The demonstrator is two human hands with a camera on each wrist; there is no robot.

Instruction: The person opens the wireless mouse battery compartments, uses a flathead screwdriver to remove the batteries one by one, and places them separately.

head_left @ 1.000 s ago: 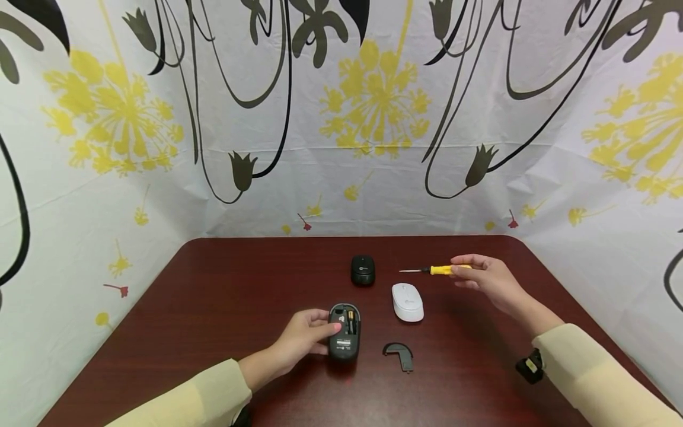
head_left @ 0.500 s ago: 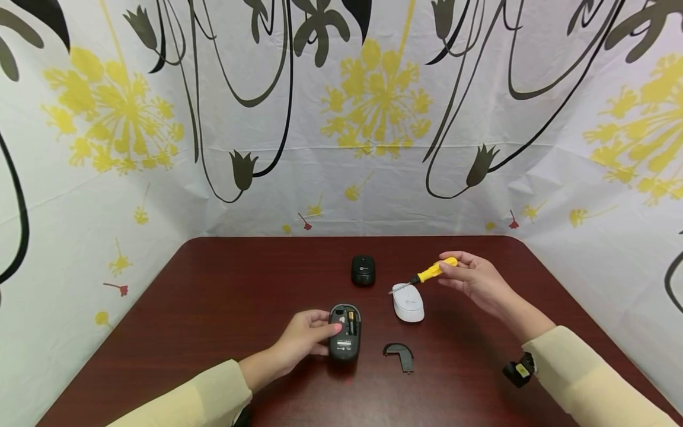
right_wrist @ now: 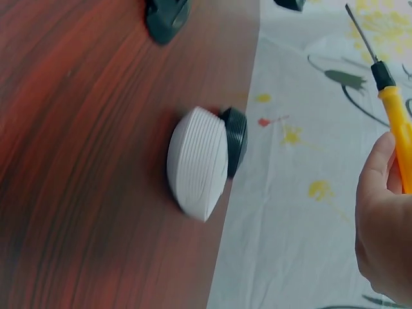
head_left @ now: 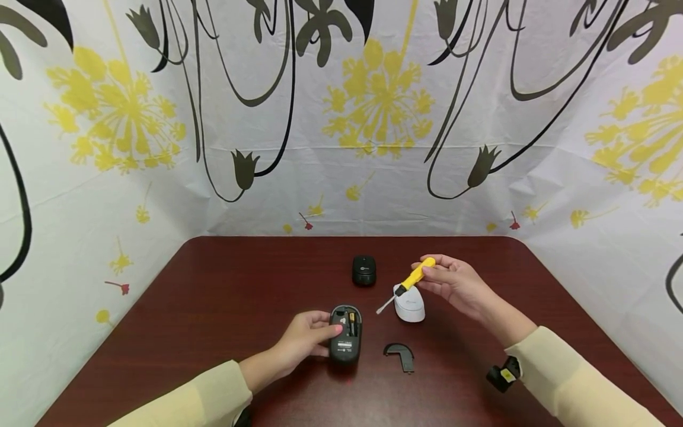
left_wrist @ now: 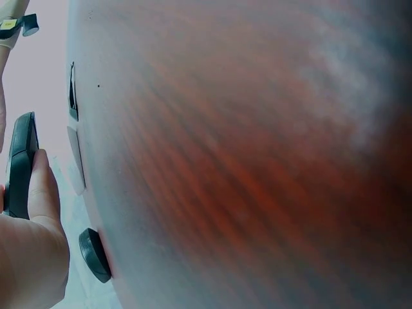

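Note:
My left hand (head_left: 304, 341) holds a dark computer mouse (head_left: 345, 350) with its underside toward me, thumb across its edge. The battery bay is uncovered and a battery (head_left: 351, 323) shows inside. In my right hand (head_left: 453, 283) is a screwdriver (head_left: 416, 276) with a yellow handle, pinched between thumb and fingers. Its metal tip points down and left, between the held mouse and a white mouse (head_left: 411, 308). The right wrist view shows the screwdriver (right_wrist: 400, 129) raised, its shaft upward. The held mouse (left_wrist: 22, 167) stands on edge in the left wrist view.
On the reddish-brown table (head_left: 256, 279), the detached battery cover (head_left: 402, 356) lies right of the held mouse. Farther back sits a black mouse (head_left: 364, 271), with the white mouse in front of it to the right. A patterned cloth (head_left: 299, 178) hangs behind the table.
My right hand has moved left and brought the screwdriver over the white mouse. Its tip has swung from pointing left to pointing down-left. The left hand and its mouse stay put.

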